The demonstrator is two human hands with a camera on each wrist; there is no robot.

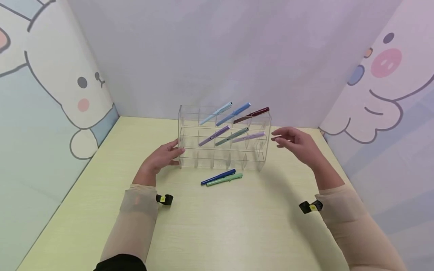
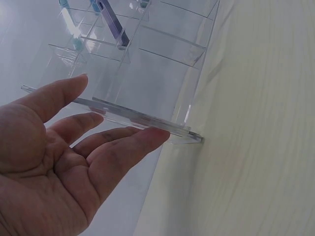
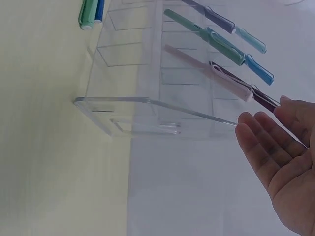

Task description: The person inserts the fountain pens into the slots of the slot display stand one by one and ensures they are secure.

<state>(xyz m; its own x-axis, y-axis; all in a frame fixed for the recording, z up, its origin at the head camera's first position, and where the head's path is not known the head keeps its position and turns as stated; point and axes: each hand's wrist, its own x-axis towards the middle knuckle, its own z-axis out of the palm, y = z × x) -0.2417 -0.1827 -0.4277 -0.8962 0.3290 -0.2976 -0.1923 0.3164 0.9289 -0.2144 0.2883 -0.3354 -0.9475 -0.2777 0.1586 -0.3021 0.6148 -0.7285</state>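
Observation:
A clear acrylic pen rack [image 1: 205, 162] with three stepped tiers stands on the table. My left hand [image 1: 164, 156] holds its left side panel, thumb over the front edge and fingers along the outside. Off the rack's right side is my right hand [image 1: 296, 144], its fingers loosely bent and nothing in them. Slanting in the top tier are a light blue pen [image 1: 216, 113], a blue pen [image 1: 233, 114] and a dark red pen [image 1: 251, 115]. The middle tier carries a purple pen [image 1: 214, 136], a grey-green pen [image 1: 232, 136] and a lilac pen [image 1: 249, 137].
Before the rack, a navy pen [image 1: 218, 177] and a light green pen [image 1: 225, 180] lie side by side on the pale wood-grain table [image 1: 217, 229]. A plain wall [image 1: 223, 56] rises behind the rack, and cartoon-printed walls flank the table.

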